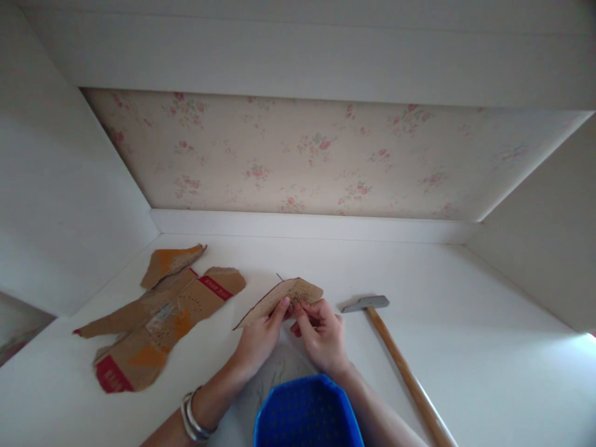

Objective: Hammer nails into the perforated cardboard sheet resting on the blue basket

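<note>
My left hand [261,338], with silver bangles at its wrist, is closed on a small torn piece of brown cardboard [274,298], thumb on top. My right hand [323,335] is pinched at the cardboard's near side, fingertips close to the left thumb. What it pinches is too small to make out. Thin dark strands, like nails or wires, show on the cardboard around the fingertips. One thin dark pin-like piece [279,277] sticks out past its far edge. Below the hands stands a blue plastic basket [305,397] with a perforated bottom.
A hammer [367,303] with a wooden handle lies to the right. Larger torn cardboard [172,316], with red and orange print and rows of small holes, lies at the left. Thin dark pieces lie beside the basket. White panels and a flowered back wall [316,161] enclose the white surface.
</note>
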Motion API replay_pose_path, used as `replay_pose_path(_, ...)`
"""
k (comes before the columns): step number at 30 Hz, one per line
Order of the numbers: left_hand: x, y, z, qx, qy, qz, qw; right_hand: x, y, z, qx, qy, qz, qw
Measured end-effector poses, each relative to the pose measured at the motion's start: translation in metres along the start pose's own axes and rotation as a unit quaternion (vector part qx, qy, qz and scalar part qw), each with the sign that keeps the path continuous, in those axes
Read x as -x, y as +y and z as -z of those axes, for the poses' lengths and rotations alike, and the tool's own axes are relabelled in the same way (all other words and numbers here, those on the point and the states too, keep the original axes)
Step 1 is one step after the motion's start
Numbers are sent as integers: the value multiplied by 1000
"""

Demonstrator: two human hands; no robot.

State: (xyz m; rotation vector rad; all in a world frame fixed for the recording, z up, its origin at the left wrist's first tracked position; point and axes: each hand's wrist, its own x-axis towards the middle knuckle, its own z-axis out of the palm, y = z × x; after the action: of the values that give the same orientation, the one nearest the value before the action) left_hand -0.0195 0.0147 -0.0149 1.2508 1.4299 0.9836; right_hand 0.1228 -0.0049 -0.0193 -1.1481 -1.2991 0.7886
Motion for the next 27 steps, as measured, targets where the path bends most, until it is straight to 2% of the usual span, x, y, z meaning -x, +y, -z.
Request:
replay_pose_path(3,-2,1,0,-31,15,27,999,1,0,1,17,-2,9,1000)
replay_pose_path(9,-10,9,3,107,89,20,990,2,-2,5,70,-6,30,997)
replay_pose_path(14,-12,15,6,109,133,19,985,-6,2,9,155,37,24,987)
replay_pose_path(16,-13,16,4,164,151,13,975,-10,3,9,197,32,22,980)
replay_pose_path(19,-18,15,1,277,181,-5,944,-14,4,8,256,5,20,967)
replay_pose_path(22,-21,14,-1,338,178,-7,924,-16,3,6,299,-30,22,953)
replay_pose_path(27,-18,19,-1,396,142,2,907,-16,1,3,337,-72,40,938)
